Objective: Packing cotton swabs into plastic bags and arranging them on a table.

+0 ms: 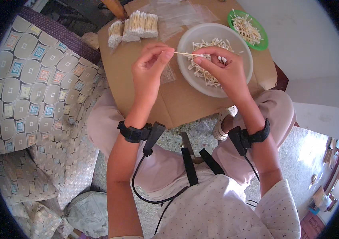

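Note:
Between my two hands a single cotton swab is stretched level, over the left rim of a white bowl. My left hand pinches one end between thumb and fingertips. The other end sits between the thumb and forefinger of my right hand. More white swab tips poke out from the curled fingers of that right hand. Under it, the bowl holds a loose heap of cotton swabs. Part of the heap is hidden by my right hand.
Bundles of cotton swabs in clear bags stand at the back left of the cardboard-covered table. Flat clear plastic bags lie behind the bowl. A green bowl with swabs stands at the back right. A patterned sofa is on the left.

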A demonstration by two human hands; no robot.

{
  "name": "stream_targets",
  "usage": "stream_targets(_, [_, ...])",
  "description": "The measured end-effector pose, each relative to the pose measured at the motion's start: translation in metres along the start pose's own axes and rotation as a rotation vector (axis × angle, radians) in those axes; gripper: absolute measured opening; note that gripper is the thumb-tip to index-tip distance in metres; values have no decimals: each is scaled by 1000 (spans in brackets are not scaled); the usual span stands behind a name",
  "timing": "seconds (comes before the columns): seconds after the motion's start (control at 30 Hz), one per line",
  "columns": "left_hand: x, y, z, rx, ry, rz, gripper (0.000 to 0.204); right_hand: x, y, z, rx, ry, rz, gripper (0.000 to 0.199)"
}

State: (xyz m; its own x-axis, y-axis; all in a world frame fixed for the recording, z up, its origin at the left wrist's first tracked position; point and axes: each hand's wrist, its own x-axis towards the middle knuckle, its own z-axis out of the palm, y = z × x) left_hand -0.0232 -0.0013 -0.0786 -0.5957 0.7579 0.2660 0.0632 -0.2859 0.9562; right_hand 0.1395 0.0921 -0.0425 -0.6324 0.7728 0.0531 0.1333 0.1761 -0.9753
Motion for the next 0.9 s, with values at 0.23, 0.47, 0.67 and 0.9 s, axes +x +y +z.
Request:
stream_targets(0.23, [2,1,-2,-7,30,-5,13,0,1,-1,0,24,6,17])
stream_targets(0.47, [4,2,-5,40,-12,43,14,1,4,-1,49,51,8,15])
stream_targets(0.67, [7,1,-7,73,-21,61,13,0,5,-2,-115,44,3,13])
stream_targets(0.9, [6,3,-8,133,-18,25,12,-2,3,0,-120,30,-6,12])
